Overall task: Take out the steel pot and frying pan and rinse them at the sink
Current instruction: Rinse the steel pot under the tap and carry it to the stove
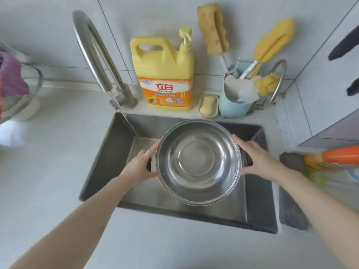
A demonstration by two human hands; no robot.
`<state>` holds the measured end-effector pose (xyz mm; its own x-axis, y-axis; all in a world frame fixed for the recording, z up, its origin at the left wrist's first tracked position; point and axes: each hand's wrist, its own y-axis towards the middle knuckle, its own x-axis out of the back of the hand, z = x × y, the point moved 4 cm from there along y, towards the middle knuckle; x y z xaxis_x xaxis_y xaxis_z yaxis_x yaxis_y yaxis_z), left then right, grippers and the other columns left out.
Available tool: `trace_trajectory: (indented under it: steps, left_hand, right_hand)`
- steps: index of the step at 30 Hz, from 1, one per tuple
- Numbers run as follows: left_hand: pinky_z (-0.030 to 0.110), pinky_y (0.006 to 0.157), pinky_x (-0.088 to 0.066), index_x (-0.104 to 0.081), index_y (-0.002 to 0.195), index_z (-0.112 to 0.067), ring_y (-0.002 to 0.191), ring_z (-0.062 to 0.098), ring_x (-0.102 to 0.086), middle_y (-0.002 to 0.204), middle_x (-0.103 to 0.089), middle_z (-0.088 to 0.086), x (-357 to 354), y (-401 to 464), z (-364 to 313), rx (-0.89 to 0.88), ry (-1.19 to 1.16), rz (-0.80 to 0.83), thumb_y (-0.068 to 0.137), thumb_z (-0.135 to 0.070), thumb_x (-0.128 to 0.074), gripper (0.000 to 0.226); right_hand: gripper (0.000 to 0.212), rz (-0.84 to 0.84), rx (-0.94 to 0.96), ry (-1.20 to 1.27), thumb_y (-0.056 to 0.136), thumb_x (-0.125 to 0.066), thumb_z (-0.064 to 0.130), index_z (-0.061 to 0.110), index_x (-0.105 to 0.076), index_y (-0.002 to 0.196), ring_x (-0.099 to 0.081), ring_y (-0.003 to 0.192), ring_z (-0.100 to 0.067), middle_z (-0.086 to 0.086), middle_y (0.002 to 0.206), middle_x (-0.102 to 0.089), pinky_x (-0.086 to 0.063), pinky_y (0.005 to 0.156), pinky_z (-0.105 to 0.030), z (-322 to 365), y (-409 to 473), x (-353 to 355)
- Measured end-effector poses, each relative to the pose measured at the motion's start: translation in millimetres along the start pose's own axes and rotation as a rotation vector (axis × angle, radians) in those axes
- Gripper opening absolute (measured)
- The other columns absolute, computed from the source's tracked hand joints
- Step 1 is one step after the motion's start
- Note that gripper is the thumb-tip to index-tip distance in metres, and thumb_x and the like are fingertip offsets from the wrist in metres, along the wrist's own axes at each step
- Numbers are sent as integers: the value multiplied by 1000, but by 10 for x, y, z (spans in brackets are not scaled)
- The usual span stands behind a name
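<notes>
Counts, head view: 1 steel pot (199, 162), w/ 2 dark side handles, each partly hidden by a hand. 2 hands: left hand (140, 165) & right hand (258, 159). 1 sink (258, 206), 1 basin visible. 2 curved metal spouts: the big faucet (93, 53) w/ 1 stream of water running, plus a small tap (278, 80) at far right. 1 yellow detergent jug (165, 74) w/ 1 pump. 1 soap dish (208, 105) holding 1 soap bar. 1 blue caddy (234, 101). 3 yellowish sponge brushes: tan sponge brush (212, 28), yellow sponge brush (274, 40), small yellow sponge (267, 83). 1 orange bottle (338, 159) at right edge. 1 glass bowl (29, 90) at left edge; contents' no. can't be told.
</notes>
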<state>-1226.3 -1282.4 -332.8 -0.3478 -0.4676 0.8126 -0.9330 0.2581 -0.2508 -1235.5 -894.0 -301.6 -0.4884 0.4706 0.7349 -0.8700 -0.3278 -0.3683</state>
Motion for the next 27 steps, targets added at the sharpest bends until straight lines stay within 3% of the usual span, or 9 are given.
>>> trace_trajectory:
  steps: [3, 5, 7, 9, 13, 16, 20, 24, 27]
  left_hand:
    - [34, 89, -47, 5, 143, -64, 86, 14, -53, 104, -50, -1, -354, 156, 202, 29, -31, 143, 69, -33, -88, 123]
    - [39, 86, -51, 7, 142, -67, 81, 18, -55, 98, -51, 0, -554, 284, 341, 68, -45, 218, 68, -32, -88, 125]
    - [42, 83, -53, 7, 139, -70, 75, 19, -54, 90, -49, 0, -700, 391, 443, 102, -46, 271, 68, -31, -89, 126]
    - [42, 84, -53, 7, 138, -72, 80, 22, -57, 97, -49, 3, -814, 481, 523, 134, -46, 301, 68, -31, -89, 125]
    - [47, 77, -56, 5, 138, -72, 80, 29, -59, 98, -48, 6, -958, 569, 623, 193, -77, 343, 68, -26, -88, 125]
    - [38, 73, -54, 7, 138, -72, 81, 23, -57, 100, -48, 3, -1024, 587, 663, 208, -77, 375, 71, -24, -87, 124]
    - [32, 76, -51, 7, 138, -72, 79, 16, -54, 98, -46, 0, -1112, 566, 680, 226, -110, 400, 72, -23, -86, 124]
    - [35, 85, -52, 6, 141, -68, 81, 15, -52, 97, -43, -3, -1141, 574, 671, 235, -69, 419, 73, -26, -85, 121]
    - [36, 89, -52, -6, 149, -57, 94, 18, -56, 118, -43, -1, -1096, 543, 626, 259, 12, 416, 79, -33, -80, 105]
  right_hand:
    - [118, 111, -24, 71, 71, -87, 28, 61, 3, 140, -45, 114, -10, 13, 123, -36, -35, 92, -19, -157, 143, -256]
    - [115, 146, -39, 139, 72, -85, 18, 60, 0, 137, -46, 106, 1, 22, 116, -39, -41, 88, -22, -283, 247, -389]
    - [115, 177, -73, 158, 73, -84, 14, 57, -1, 140, -42, 103, 12, 19, 118, -39, -41, 84, -11, -438, 357, -528]
    - [118, 210, -116, 149, 72, -85, 18, 53, 0, 146, -38, 99, 18, 15, 120, -36, -37, 80, -4, -593, 462, -661]
    - [121, 249, -176, 156, 70, -86, 19, 54, -1, 148, -42, 108, 3, 11, 127, -37, -36, 87, -16, -780, 649, -866]
    - [120, 258, -183, 148, 71, -85, 16, 52, -1, 150, -43, 119, -9, 3, 141, -37, -36, 97, -23, -835, 731, -978]
    - [123, 264, -197, 124, 72, -84, 18, 63, 6, 141, -34, 102, -9, -6, 149, -31, -36, 105, -32, -913, 765, -1106]
    - [121, 269, -219, 138, 72, -84, 15, 57, 4, 143, -40, 121, -12, 0, 152, -30, -31, 109, -28, -1050, 765, -1188]
    - [122, 261, -213, 167, 69, -86, 16, 63, 3, 139, -34, 136, -11, 3, 149, -33, -29, 109, -23, -1127, 755, -1218]
